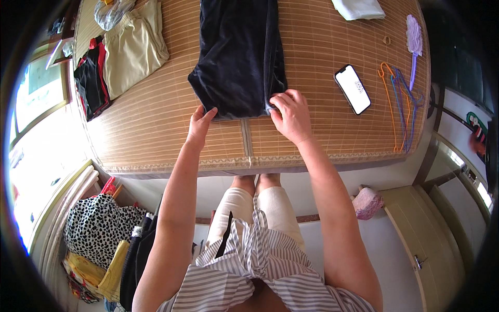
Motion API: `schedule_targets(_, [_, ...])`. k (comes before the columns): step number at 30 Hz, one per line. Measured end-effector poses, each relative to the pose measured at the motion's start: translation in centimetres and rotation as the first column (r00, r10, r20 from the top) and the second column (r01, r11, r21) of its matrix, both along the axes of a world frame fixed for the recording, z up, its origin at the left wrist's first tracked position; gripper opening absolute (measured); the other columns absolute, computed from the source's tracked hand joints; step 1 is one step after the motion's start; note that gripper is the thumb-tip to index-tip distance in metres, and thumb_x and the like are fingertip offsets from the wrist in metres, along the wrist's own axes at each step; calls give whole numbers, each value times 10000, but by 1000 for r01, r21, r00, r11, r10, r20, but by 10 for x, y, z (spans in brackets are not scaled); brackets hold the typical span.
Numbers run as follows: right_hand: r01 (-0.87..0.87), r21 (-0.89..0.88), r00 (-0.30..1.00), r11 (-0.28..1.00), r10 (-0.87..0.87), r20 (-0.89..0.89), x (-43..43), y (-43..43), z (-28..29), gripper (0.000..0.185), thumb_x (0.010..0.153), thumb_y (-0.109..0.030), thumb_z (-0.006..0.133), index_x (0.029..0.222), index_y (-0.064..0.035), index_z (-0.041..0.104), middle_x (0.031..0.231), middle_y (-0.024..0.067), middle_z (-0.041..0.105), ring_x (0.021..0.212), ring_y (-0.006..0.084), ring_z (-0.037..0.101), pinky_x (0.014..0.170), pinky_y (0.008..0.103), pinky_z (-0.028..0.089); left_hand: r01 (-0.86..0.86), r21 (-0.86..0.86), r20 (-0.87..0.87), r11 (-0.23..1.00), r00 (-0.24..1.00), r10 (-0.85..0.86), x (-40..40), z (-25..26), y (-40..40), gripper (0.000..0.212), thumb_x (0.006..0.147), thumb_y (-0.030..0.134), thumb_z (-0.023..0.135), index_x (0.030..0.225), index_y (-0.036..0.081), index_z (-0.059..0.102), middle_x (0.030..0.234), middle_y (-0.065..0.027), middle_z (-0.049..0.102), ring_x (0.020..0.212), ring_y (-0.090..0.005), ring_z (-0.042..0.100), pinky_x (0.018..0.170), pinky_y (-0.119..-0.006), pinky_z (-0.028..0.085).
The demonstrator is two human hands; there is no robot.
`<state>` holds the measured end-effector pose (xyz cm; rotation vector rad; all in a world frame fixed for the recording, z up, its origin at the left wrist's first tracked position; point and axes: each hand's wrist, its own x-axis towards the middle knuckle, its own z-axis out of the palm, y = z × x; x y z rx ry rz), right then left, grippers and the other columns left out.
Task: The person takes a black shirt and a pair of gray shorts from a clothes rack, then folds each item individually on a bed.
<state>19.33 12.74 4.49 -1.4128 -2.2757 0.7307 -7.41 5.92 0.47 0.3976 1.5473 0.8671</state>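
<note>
Dark navy velvet trousers (pixel 237 58) lie lengthwise on the bamboo mat (pixel 319 128) that covers the bed, their far end cut off by the top of the view. My left hand (pixel 200 123) pinches the near left corner of the cloth between thumb and fingers. At the near right corner, my right hand (pixel 291 115) grips the edge with bent fingers. Between the hands, the near edge runs almost straight across. The fabric looks smoothed, with a long fold along its right side.
Beige trousers (pixel 132 54) and a black and red garment (pixel 93 82) lie at left. To the right are a smartphone (pixel 353 89), several plastic hangers (pixel 397 105), a purple duster (pixel 414 39) and white cloth (pixel 360 7). Clothes (pixel 101 226) hang at lower left; a door (pixel 425 234) stands lower right.
</note>
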Motion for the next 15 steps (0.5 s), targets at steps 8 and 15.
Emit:
schedule_targets(8, [-46, -31, 972, 998, 38, -233, -3, 13, 9, 179, 756, -137, 681, 903, -64, 609, 904, 74, 640, 902, 276, 558, 815, 396, 465, -120, 32, 100, 992, 988, 117, -13, 7, -7, 180, 883, 173, 655, 1045, 94, 663, 936, 45, 670, 834, -48, 567, 754, -220, 407])
schedule_targets(15, [41, -597, 983, 801, -140, -121, 48, 15, -20, 197, 804, -192, 698, 850, -16, 623, 710, 131, 587, 686, 242, 563, 621, 354, 439, 42, 61, -66, 997, 997, -38, -10, 27, 8, 227, 893, 171, 655, 1067, 26, 658, 976, 4, 671, 910, -72, 572, 816, -232, 434])
